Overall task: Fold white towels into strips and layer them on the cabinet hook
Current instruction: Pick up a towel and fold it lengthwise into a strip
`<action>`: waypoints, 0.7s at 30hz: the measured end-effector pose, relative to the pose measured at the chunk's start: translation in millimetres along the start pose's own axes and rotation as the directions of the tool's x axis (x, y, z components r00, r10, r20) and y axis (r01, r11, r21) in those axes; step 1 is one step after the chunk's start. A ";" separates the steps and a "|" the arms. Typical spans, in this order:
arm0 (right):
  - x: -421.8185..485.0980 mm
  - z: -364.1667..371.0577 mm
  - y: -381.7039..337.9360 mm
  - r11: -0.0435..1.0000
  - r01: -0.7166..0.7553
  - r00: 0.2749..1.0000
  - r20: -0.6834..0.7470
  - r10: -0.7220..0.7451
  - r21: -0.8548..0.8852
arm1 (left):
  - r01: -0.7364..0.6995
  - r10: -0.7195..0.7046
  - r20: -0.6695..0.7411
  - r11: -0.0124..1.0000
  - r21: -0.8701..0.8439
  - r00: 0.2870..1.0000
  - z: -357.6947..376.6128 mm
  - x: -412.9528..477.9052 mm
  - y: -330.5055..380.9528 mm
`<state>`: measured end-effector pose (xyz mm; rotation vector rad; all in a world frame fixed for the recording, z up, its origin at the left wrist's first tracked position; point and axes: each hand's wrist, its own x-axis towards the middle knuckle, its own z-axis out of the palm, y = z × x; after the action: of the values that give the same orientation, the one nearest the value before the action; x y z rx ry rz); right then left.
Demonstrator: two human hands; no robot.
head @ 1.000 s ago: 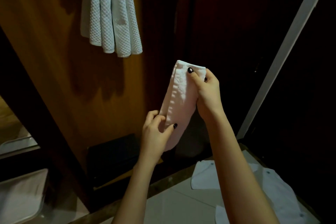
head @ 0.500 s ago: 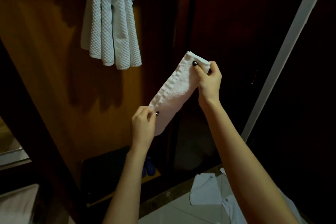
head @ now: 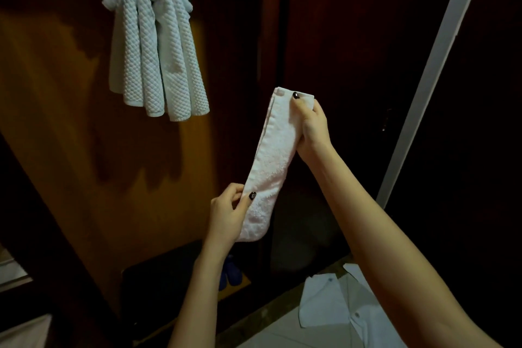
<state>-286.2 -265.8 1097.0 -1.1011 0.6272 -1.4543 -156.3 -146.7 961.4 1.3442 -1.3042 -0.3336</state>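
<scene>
My right hand (head: 312, 124) pinches the top end of the folded towel strip (head: 271, 161); my left hand (head: 227, 213) pinches its lower edge. The strip is held slanted in the air, in front of the dark cabinet door (head: 353, 37). The layered towels (head: 158, 45) hang up left, well apart. White cloths (head: 327, 302) lie on the floor, lower right.
</scene>
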 end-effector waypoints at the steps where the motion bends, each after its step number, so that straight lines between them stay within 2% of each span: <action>1: 2.1 0.7 0.2 0.999 -0.038 0.999 0.008 0.038 0.037 | -0.016 0.016 -0.005 1.000 0.026 1.000 1.0 -0.4 -3.9; 4: 7.0 1.5 0.4 0.996 -0.076 0.997 -0.008 0.077 0.056 | 0.010 -0.007 -0.036 0.998 0.064 0.999 3.4 0.8 -13.8; 9: 12.6 -3.5 -0.5 0.997 -0.055 0.998 -0.019 0.056 0.057 | 0.131 -0.123 0.108 0.989 -0.072 0.987 9.5 -3.7 -27.4; 13: 14.5 -14.1 0.8 0.998 -0.062 0.997 0.046 0.061 0.030 | 0.153 -0.144 0.071 0.977 -0.150 0.987 10.7 -8.8 -40.2; 18: 14.1 -19.2 -1.4 0.998 -0.056 0.989 0.136 0.054 0.009 | 0.253 -0.204 0.215 0.938 -0.238 0.955 19.2 -15.0 -41.6; 19: 13.8 -18.9 -2.1 0.998 -0.057 0.989 0.139 0.055 0.016 | 0.274 -0.229 0.195 0.929 -0.248 0.954 22.0 -16.2 -41.3; 21: 11.7 -17.1 -2.7 0.997 -0.059 0.987 0.150 0.050 0.052 | 0.237 -0.231 0.057 0.955 -0.179 0.971 28.8 -17.9 -39.1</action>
<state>-301.5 -279.9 1095.4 -1.1281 0.5048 -1.3219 -167.2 -158.5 912.2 1.3410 -1.1139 -0.6294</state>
